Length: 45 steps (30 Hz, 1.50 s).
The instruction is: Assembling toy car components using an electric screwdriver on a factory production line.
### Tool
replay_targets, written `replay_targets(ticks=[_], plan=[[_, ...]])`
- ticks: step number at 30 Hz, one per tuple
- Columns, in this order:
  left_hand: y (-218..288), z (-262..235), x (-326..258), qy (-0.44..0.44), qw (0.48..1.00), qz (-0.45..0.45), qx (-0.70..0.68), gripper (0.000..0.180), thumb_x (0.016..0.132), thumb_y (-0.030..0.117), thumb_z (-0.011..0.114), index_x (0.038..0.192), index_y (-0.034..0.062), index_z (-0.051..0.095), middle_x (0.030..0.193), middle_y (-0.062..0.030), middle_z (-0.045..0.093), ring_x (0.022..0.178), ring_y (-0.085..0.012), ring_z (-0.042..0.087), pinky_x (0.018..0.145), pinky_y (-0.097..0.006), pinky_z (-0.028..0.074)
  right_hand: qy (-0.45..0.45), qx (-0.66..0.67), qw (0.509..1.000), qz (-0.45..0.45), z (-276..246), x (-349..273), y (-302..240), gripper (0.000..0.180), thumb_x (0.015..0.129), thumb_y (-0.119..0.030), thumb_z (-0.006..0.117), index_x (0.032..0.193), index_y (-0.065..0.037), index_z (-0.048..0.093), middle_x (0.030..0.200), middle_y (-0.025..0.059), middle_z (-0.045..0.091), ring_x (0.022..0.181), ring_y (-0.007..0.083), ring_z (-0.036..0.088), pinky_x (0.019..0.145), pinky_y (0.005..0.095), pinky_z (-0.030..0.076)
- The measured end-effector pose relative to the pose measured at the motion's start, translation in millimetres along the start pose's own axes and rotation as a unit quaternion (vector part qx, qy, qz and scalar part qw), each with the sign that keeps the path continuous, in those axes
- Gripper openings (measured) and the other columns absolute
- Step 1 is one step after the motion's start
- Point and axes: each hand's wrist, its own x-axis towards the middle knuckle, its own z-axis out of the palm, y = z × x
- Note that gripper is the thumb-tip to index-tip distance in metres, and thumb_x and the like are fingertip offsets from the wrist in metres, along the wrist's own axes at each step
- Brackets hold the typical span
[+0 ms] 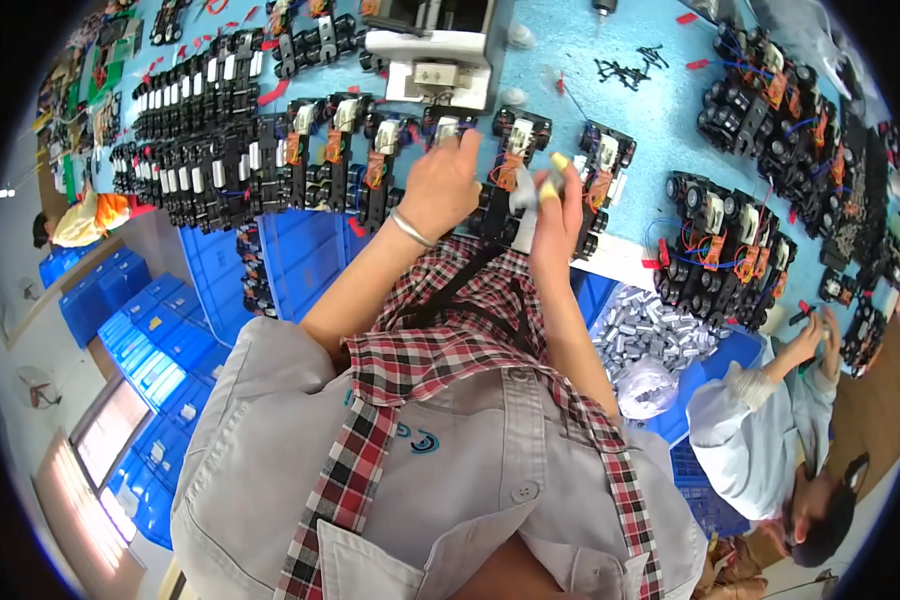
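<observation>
A row of black toy car chassis with wheels, orange circuit boards and thin wires lies along the table's near edge. My left hand (442,190) is over one chassis (448,124), its fingers curled in, and what they grip is hidden. Just right of it, my right hand (558,212) has yellow covers on its fingertips. Its fingers are bent toward another chassis (516,135), beside a blurred whitish piece that I cannot make out. One more chassis (604,160) lies right of this hand.
A grey-white bench machine (435,75) stands beyond my hands. Chassis are packed in rows at left (195,175) and grouped at right (725,240). Small silvery cylinders fill a blue bin (735,360) below the table edge. At right, a co-worker (760,430) handles parts.
</observation>
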Motion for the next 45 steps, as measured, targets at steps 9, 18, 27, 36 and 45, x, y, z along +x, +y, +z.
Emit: replay_targets(ticks=[9,18,27,36,45], plan=[[-3.5,27.0,-5.2,0.037,0.996,0.001,-0.083,0.034,0.068,-0.002,0.052,0.098,0.0030,0.039,0.088,-0.0217,0.049,0.076,-0.0417,0.055,0.066,-0.046,0.047,0.069,-0.116,0.989,-0.059,-33.1,30.4,67.3,0.036,0.084,-0.008,0.053,0.117,0.004,0.047,0.110,0.0087,0.054,0.100,0.0136,0.050,0.085,0.0277,0.041],[-22.6,34.8,7.3,-0.015,0.966,0.024,-0.257,0.038,0.076,-0.001,0.044,0.113,-0.0001,0.035,0.107,-0.0272,0.048,0.096,-0.0432,0.049,0.078,-0.045,0.042,0.061,-0.096,0.994,-0.003,-14.2,34.8,58.0,0.041,0.086,-0.009,0.049,0.124,0.004,0.043,0.102,0.0048,0.056,0.083,0.0106,0.052,0.076,0.0217,0.042],[-23.8,39.2,16.8,-0.041,0.978,0.102,-0.178,0.032,0.077,0.003,0.047,0.107,0.0020,0.035,0.087,-0.0241,0.053,0.082,-0.0425,0.054,0.066,-0.048,0.043,-0.052,-0.131,0.982,0.122,-18.0,35.9,38.5,0.037,0.084,-0.009,0.051,0.119,0.001,0.048,0.097,0.0056,0.058,0.082,0.0116,0.054,0.076,0.0239,0.042],[-16.4,16.1,12.4,-0.082,0.984,-0.002,-0.159,0.039,0.078,0.007,0.051,0.111,0.0025,0.032,0.079,-0.0235,0.056,0.075,-0.0430,0.054,0.063,-0.048,0.042,0.032,-0.417,0.865,-0.276,14.2,0.2,3.3,0.028,0.076,-0.001,0.052,0.104,0.001,0.055,0.087,0.0117,0.055,0.085,0.0267,0.053,0.074,0.0325,0.043],[-25.1,27.9,21.7,0.015,0.976,0.097,-0.193,0.039,0.078,0.006,0.051,0.112,0.0056,0.032,0.079,-0.0248,0.056,0.078,-0.0448,0.053,0.064,-0.049,0.041,-0.076,-0.518,0.830,-0.192,-92.5,-91.5,35.6,0.025,0.066,0.004,0.054,0.088,-0.006,0.061,0.084,0.0133,0.054,0.080,0.0299,0.054,0.067,0.0375,0.045]])
